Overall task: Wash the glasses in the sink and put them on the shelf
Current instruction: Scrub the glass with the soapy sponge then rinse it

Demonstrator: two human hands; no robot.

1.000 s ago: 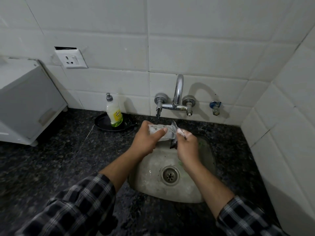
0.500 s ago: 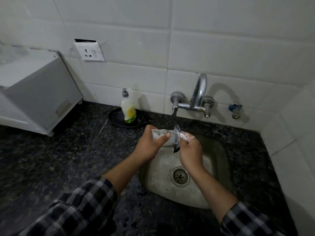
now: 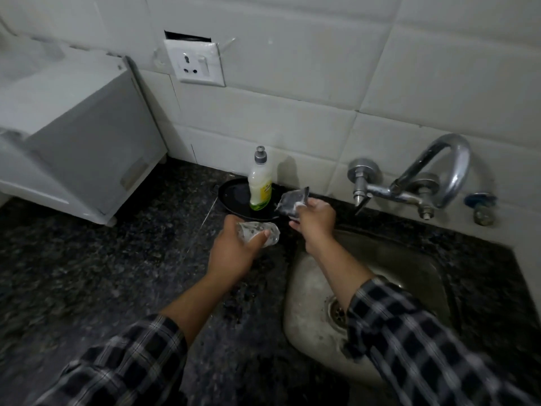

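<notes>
My left hand (image 3: 234, 253) grips a clear, soapy glass (image 3: 259, 233), lying on its side above the dark counter just left of the sink (image 3: 409, 259). My right hand (image 3: 314, 219) holds a dark scrub pad (image 3: 292, 202) covered in foam, above the near edge of a black dish (image 3: 234, 197). The two hands are apart, with the pad off the glass. The steel sink lies below my right forearm, its drain (image 3: 336, 313) partly hidden by my checked sleeve.
A dish soap bottle (image 3: 260, 183) stands on the black dish against the tiled wall. The chrome tap (image 3: 409, 183) juts out over the sink's back. A white appliance (image 3: 67, 136) fills the counter's left; a wall socket (image 3: 194, 63) is above.
Both hands moved left, away from under the tap. The pad came off the glass and now hangs over the black dish; the glass is over the counter. My view swung left.
</notes>
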